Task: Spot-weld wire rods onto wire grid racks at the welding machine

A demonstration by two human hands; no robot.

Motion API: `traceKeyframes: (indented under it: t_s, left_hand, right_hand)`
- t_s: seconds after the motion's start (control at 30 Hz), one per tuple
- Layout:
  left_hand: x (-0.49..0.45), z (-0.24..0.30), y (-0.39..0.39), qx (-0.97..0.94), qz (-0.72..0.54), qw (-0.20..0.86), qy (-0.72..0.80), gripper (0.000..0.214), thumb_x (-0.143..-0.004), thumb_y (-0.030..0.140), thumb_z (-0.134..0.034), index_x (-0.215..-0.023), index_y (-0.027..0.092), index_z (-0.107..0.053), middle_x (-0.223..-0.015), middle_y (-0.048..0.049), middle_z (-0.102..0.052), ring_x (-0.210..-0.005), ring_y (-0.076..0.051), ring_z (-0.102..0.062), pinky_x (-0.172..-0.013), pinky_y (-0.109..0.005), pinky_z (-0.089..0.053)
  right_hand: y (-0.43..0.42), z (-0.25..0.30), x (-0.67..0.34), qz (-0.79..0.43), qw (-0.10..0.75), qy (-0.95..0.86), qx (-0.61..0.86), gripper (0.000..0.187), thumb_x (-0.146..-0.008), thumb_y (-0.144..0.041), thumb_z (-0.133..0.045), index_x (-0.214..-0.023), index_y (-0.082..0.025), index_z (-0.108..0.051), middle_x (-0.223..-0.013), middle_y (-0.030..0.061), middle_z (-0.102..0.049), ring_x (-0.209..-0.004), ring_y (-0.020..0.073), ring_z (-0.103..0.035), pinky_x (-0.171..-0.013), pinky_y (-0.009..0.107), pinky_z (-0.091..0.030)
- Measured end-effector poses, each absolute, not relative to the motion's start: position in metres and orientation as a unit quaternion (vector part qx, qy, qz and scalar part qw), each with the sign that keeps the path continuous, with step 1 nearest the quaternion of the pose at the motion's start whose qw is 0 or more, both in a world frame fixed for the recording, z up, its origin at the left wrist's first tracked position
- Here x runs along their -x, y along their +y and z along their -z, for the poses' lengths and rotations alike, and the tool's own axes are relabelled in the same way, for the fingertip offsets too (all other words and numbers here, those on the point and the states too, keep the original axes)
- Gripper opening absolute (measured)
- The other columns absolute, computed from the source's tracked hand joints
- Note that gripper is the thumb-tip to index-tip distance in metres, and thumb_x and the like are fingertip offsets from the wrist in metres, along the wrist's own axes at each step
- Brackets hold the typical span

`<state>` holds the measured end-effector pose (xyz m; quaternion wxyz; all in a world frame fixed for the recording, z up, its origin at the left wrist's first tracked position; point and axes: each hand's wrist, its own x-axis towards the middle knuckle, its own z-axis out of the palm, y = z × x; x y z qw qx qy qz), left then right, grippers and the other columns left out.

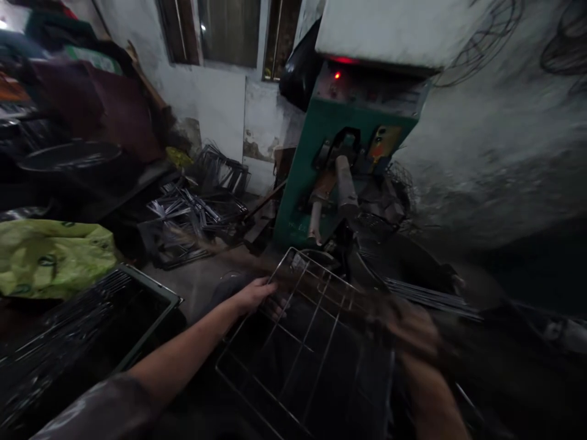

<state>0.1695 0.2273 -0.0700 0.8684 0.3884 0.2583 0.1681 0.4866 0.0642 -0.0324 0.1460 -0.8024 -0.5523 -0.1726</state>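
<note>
A wire rack [302, 345] of thin metal rods is tilted in front of me, over a dark area. My left hand [259, 296] has its fingers closed around the rack's left edge. On the right side, my right hand [415, 327] is smeared by motion beside the rack's right edge, so its grip cannot be made out. Beyond the rack stands a green machine [293, 189] with a lit red lamp and two metal arms projecting forward. The rack's far end is close below those arms.
A dark bin of thin metal rods [172, 296] stands at the left, with a yellow-green sack [55, 253] behind it. Loose wire pieces [188, 208] are heaped on the floor beyond. Several rods [431, 296] lie right of the machine. Wire coils [486, 36] hang on the wall.
</note>
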Motion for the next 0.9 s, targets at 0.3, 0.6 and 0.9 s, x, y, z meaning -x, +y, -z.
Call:
traceKeyframes:
  t_s: [0.3,0.6,0.9]
  left_hand:
    - [-0.156,0.069,0.232,-0.380,-0.183,0.872,0.248,0.051,-0.075,0.050,-0.067,-0.106,0.012,-0.051,-0.077,-0.0131,-0.068,-0.063,-0.026,-0.068,-0.054,-0.033,-0.052]
    - [-0.156,0.074,0.235,-0.377,-0.186,0.876,0.238,0.048,-0.076,0.045,-0.068,-0.106,0.012,-0.051,-0.078,-0.0133,-0.068,-0.063,-0.022,-0.068,-0.056,-0.028,-0.050]
    - [-0.156,0.065,0.229,-0.377,-0.192,0.874,0.239,0.048,-0.070,0.046,-0.072,-0.098,0.013,-0.051,-0.076,-0.0125,-0.068,-0.062,-0.025,-0.068,-0.051,-0.029,-0.051]
  right_hand:
    - [0.145,0.041,-0.421,0.216,0.111,-0.639,0.730,0.023,-0.090,-0.023,-0.046,-0.090,-0.016,-0.067,-0.080,0.0080,-0.064,-0.077,0.0222,-0.050,-0.070,0.034,-0.034]
    - [0.148,0.044,-0.421,0.242,0.126,-0.657,0.703,0.020,-0.090,-0.024,-0.049,-0.090,-0.015,-0.067,-0.076,0.0070,-0.063,-0.074,0.0222,-0.047,-0.068,0.034,-0.033]
    - [0.147,0.042,-0.419,0.233,0.084,-0.668,0.702,0.019,-0.091,-0.021,-0.048,-0.094,-0.017,-0.066,-0.079,0.0050,-0.064,-0.075,0.0218,-0.048,-0.068,0.033,-0.031]
